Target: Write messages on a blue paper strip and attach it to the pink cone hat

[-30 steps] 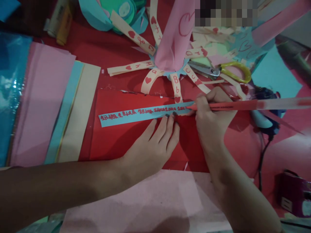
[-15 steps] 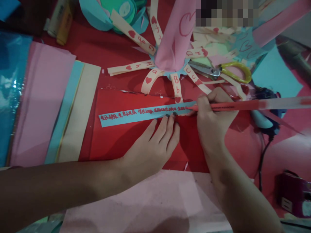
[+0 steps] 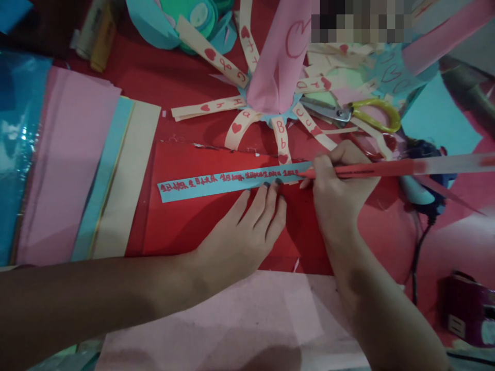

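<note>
A narrow light-blue paper strip (image 3: 204,186) lies slightly slanted on a bright red sheet (image 3: 185,221), with red handwriting along most of its length. My left hand (image 3: 240,232) rests flat, its spread fingertips pressing the strip's lower edge. In my right hand (image 3: 340,190) is a red pen (image 3: 386,167) with a clear rear barrel, its tip touching the strip near the right end. Just above stands a rolled pink paper tube (image 3: 273,77) ringed by cream paper strips (image 3: 235,126) bearing red letters and hearts.
Yellow-handled scissors (image 3: 375,114) lie at upper right, close to a dark corded tool (image 3: 429,201). Pink sheets (image 3: 65,154) and cream sheets (image 3: 124,180) are stacked at left. A purple box-like object (image 3: 467,309) sits at lower right. Pink paper (image 3: 232,330) covers the near side.
The pen tip has shifted very slightly along the end of the writing. My left hand stays in place on the strip.
</note>
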`<state>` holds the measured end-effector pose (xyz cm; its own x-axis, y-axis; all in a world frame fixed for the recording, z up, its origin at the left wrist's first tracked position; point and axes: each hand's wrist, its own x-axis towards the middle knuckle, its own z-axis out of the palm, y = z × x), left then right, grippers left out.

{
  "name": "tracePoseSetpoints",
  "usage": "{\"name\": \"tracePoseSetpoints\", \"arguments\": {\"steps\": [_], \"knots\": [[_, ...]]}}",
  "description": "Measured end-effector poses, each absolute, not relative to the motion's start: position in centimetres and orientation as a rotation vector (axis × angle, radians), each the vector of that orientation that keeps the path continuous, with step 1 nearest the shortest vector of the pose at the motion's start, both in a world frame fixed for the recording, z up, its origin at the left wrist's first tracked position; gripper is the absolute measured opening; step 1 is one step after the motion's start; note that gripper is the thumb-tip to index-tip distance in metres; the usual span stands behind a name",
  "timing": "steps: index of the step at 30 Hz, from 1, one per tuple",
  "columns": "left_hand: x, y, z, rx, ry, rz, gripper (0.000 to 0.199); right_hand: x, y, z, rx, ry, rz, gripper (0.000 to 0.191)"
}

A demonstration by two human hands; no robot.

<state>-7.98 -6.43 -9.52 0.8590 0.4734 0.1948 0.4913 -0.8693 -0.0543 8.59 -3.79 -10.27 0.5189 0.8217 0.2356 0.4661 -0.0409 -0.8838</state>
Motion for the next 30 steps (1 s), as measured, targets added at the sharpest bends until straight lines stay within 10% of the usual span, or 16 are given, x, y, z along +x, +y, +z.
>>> {"name": "tracePoseSetpoints", "arguments": {"steps": [30], "knots": [[-7.93, -6.47, -9.62, -2.935, -0.765, -0.269, 0.046, 8.65, -3.75, -10.55, -1.634, -0.975, 0.387, 0.033]]}}
